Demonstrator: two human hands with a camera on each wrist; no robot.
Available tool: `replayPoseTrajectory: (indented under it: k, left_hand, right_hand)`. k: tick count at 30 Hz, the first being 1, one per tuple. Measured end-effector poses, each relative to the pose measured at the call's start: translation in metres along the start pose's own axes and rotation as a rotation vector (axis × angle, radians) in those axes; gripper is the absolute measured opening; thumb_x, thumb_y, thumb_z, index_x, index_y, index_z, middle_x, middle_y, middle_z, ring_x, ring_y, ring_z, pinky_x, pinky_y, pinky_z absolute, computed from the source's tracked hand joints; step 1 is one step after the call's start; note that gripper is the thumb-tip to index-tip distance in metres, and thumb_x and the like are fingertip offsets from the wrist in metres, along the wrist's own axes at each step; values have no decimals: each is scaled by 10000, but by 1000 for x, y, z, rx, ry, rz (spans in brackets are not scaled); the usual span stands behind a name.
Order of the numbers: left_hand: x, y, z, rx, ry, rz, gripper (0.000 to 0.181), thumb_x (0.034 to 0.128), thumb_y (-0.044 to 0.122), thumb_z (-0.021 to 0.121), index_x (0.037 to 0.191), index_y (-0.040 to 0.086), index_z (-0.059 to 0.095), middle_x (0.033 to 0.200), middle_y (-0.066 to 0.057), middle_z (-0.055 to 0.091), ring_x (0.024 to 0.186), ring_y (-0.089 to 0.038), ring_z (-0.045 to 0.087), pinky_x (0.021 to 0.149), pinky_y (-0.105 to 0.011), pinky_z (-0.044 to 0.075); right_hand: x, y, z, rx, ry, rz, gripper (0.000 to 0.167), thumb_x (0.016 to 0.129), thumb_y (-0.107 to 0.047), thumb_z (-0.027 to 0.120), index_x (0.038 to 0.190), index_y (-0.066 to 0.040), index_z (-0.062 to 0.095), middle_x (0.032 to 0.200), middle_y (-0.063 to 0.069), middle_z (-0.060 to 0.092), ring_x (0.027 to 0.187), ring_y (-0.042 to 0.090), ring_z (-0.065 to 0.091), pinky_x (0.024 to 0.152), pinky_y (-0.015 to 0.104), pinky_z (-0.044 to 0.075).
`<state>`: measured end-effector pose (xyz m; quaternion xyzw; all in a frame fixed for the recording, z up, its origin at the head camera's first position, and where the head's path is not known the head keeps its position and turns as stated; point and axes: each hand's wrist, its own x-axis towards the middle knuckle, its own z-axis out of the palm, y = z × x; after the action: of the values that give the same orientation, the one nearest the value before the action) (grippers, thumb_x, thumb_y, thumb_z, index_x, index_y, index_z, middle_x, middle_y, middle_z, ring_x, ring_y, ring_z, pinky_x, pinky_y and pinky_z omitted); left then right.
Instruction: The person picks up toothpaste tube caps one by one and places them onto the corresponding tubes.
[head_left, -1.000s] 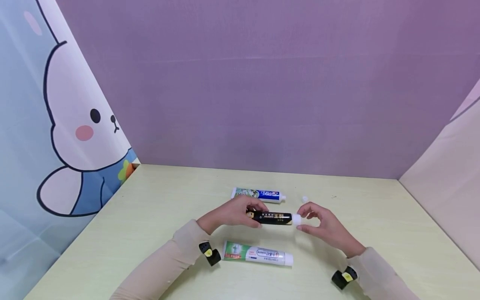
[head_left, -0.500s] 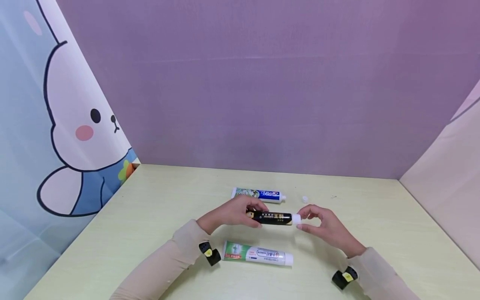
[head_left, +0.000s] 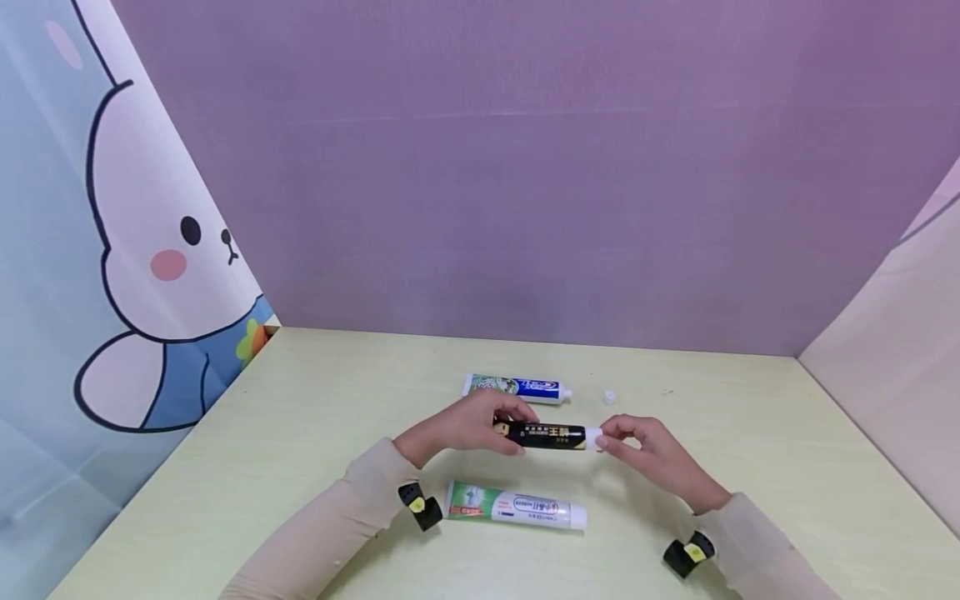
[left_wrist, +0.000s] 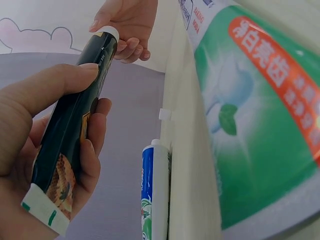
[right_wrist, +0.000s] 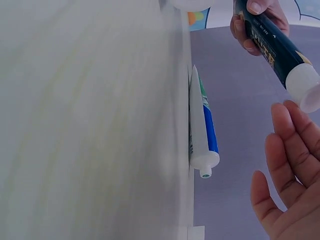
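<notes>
My left hand (head_left: 472, 423) grips a black toothpaste tube (head_left: 551, 436) around its body, thumb along one side and fingers on the other. The tube is held above the table, its white cap (head_left: 592, 438) pointing right. At that cap, the thumb and fingertips of my right hand (head_left: 654, 454) pinch the end. In the right wrist view the fingers reach up to the cap (right_wrist: 301, 82), with the thumb only partly seen. The left wrist view shows the crimped tail (left_wrist: 46, 210) of the black tube sticking out below my left palm.
A blue and green toothpaste tube (head_left: 537, 391) lies uncapped behind the hands, with a small white cap (head_left: 610, 397) to its right. Nearer me lies a green and white toothpaste tube (head_left: 517, 508), its white cap on. A purple wall (head_left: 525, 208) backs the table (head_left: 337, 375).
My right thumb and fingers have closed in from loosely around the black tube's cap to pinching it. My left hand and the tube have stayed almost still.
</notes>
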<state>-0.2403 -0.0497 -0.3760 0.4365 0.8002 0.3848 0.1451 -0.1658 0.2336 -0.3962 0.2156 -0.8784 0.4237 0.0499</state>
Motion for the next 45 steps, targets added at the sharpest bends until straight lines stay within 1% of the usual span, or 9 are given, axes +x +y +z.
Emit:
replayPoseTrajectory:
  k: [3, 8, 11, 15, 19, 23, 25, 30, 45]
  left_hand:
    - [0, 0, 0, -1, -1, 0, 362, 764, 137, 775, 1108, 110, 664, 1072, 22, 666, 984, -56, 580, 923, -242, 438]
    - [0, 0, 0, -2, -2, -1, 362, 764, 134, 774, 1109, 109, 664, 1076, 23, 665, 984, -55, 580, 924, -242, 437]
    - [0, 0, -1, -2, -3, 5, 355, 765, 130, 773, 1103, 110, 666, 1056, 25, 670, 961, -48, 580, 914, -239, 439]
    - [1, 0, -1, -3, -4, 14, 351, 763, 123, 774, 1097, 104, 668, 1025, 22, 678, 928, -40, 582, 897, -238, 444]
    - [1, 0, -1, -7, -7, 16, 351, 762, 117, 772, 1096, 97, 668, 1024, 15, 679, 923, -42, 583, 895, -240, 445]
    - [0, 1, -1, -8, -10, 11, 349, 760, 118, 774, 1093, 101, 670, 1015, 18, 680, 910, -42, 578, 879, -235, 449]
    - [0, 1, 0, -9, -11, 10, 350, 758, 117, 776, 1091, 102, 671, 1010, 19, 682, 904, -41, 578, 870, -233, 451]
    - [-1, 2, 0, -12, -12, 13, 352, 755, 114, 778, 1091, 101, 673, 1002, 22, 685, 900, -42, 580, 870, -237, 450]
    - [-2, 3, 0, -13, -17, 0, 363, 751, 127, 784, 1097, 118, 674, 1017, 46, 683, 919, -43, 574, 887, -241, 443]
  right_hand:
    - [0, -1, -1, 5, -10, 18, 103, 924, -142, 597, 872, -121, 683, 876, -39, 662, 824, 46, 565, 745, 290, 461]
    - [-1, -3, -2, -8, -9, 20, 112, 920, -142, 603, 948, -74, 689, 954, 15, 675, 852, 43, 560, 751, 291, 464]
    - [0, -4, -3, -14, -21, -20, 145, 897, -134, 634, 1026, -74, 666, 1003, 14, 662, 871, 54, 554, 757, 294, 469]
    - [1, -1, -1, -28, -20, -103, 259, 840, -137, 708, 1082, -114, 619, 1044, -18, 633, 910, 80, 553, 784, 292, 478]
    - [1, 0, 0, -47, 8, -165, 333, 788, -126, 759, 1078, -104, 595, 1052, -41, 613, 930, 78, 547, 789, 275, 478]
    - [0, 0, 1, -46, 21, -208, 350, 769, -98, 772, 1068, -75, 591, 1035, -46, 611, 925, 92, 549, 788, 290, 477]
    - [0, 0, 1, -46, 27, -223, 352, 762, -91, 777, 1062, -93, 592, 1023, -45, 613, 924, 93, 551, 785, 297, 476]
    - [-1, -2, 2, -51, 44, -248, 362, 749, -69, 783, 1042, -149, 586, 991, -54, 612, 909, 65, 550, 777, 292, 473]
    - [-1, -7, 1, -72, 75, -295, 363, 731, -22, 782, 1007, -165, 595, 952, -61, 621, 884, 67, 551, 776, 277, 463]
